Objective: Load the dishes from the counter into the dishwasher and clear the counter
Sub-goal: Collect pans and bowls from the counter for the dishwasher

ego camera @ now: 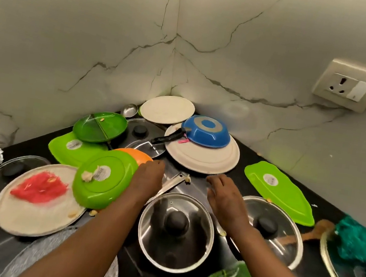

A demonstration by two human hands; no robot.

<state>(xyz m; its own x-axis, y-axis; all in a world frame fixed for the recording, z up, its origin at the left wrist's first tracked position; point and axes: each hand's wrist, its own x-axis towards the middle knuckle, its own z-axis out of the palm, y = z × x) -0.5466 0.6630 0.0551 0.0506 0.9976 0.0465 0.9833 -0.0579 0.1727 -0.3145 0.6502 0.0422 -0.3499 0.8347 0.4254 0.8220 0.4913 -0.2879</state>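
Dishes crowding black counter (242,152): blue pan (207,131) upturned on beige plate (200,158), red shreds (40,187) on another. Round green plate (103,178) stickered, label unreadable. Left hand (148,178) curled at its edge, grip unclear; right hand (225,197) loosely spread, holding nothing.

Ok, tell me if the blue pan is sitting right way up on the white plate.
No, the blue pan lies upside down on the white plate, its ringed underside facing up.

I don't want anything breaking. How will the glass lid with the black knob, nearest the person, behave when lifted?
The glass lid is probably fragile and fairly heavy: clear glass in a metal rim. Its black knob offers a sure grip. Flat on the counter, it looks unlikely to roll.
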